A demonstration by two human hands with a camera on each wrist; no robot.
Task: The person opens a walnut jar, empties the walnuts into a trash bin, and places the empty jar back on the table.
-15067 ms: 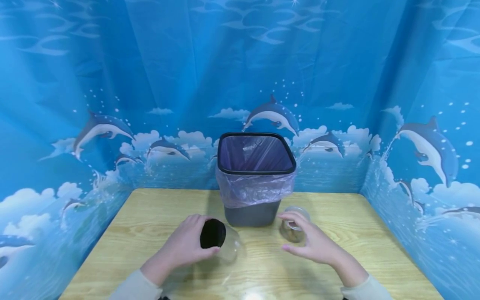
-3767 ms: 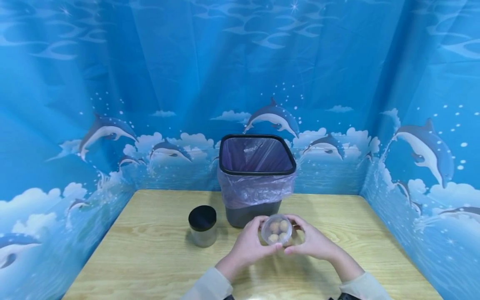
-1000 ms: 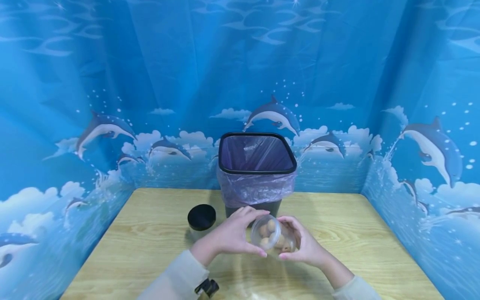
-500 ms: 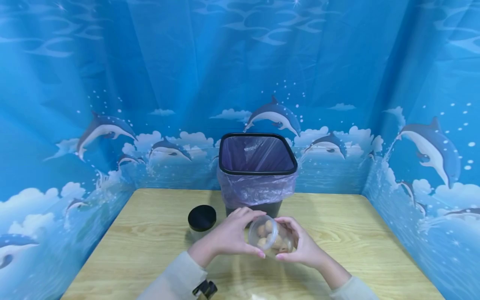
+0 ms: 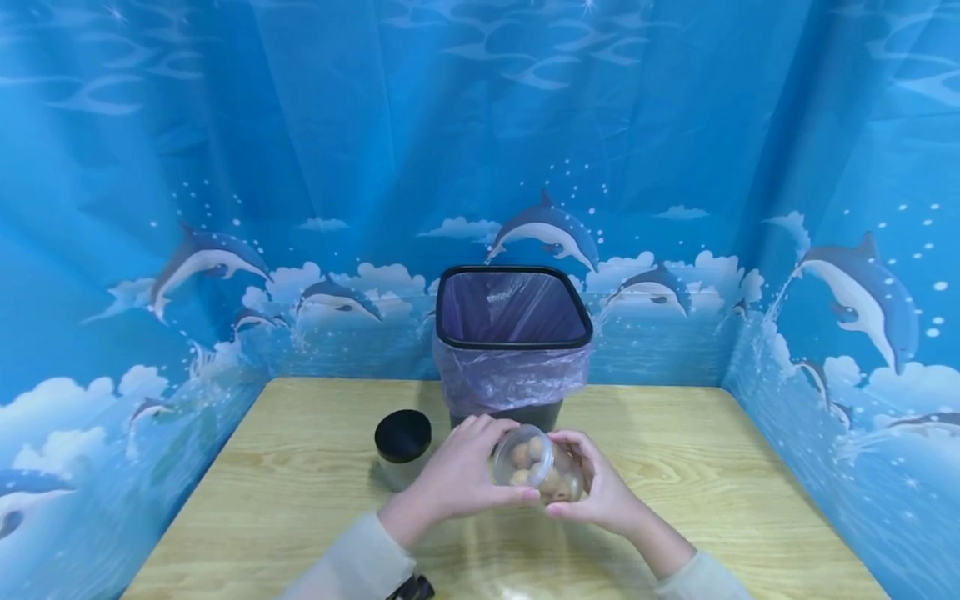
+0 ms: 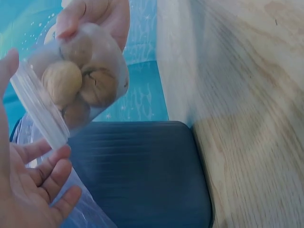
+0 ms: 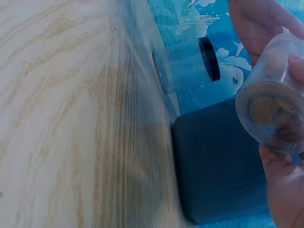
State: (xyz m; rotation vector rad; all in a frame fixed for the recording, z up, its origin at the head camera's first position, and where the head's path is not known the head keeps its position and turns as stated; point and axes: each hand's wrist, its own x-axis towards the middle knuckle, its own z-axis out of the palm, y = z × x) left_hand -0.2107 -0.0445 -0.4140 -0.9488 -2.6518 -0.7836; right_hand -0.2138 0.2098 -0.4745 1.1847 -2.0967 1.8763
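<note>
A clear plastic jar [image 5: 564, 482] holding several walnuts [image 6: 99, 88] is tilted in front of the bin, its translucent lid [image 5: 512, 460] facing left and toward the head camera. My right hand [image 5: 604, 493] grips the jar's body near the base, thumb on the near side. At the other end, my left hand [image 5: 463, 468] spans the lid; in the left wrist view its fingertips touch the lid's lower edge and the thumb is by the opposite edge. The right wrist view shows the jar's round base [image 7: 273, 118] toward that camera. Some walnuts are hidden by fingers.
Behind the hands stands a dark bin [image 5: 513, 343] with a purple liner bag [image 5: 510, 375] folded over its rim. Left of it, a clear jar with a black lid [image 5: 403, 435] stands upright on the wooden table [image 5: 300, 500], partly behind my left forearm. A dolphin-printed curtain [image 5: 360, 167] surrounds the table.
Earlier my left hand held the black-lidded jar, which now stands on the table. Both hands later came together on the walnut jar, tipping it leftward. In the last second they shifted slightly left.
</note>
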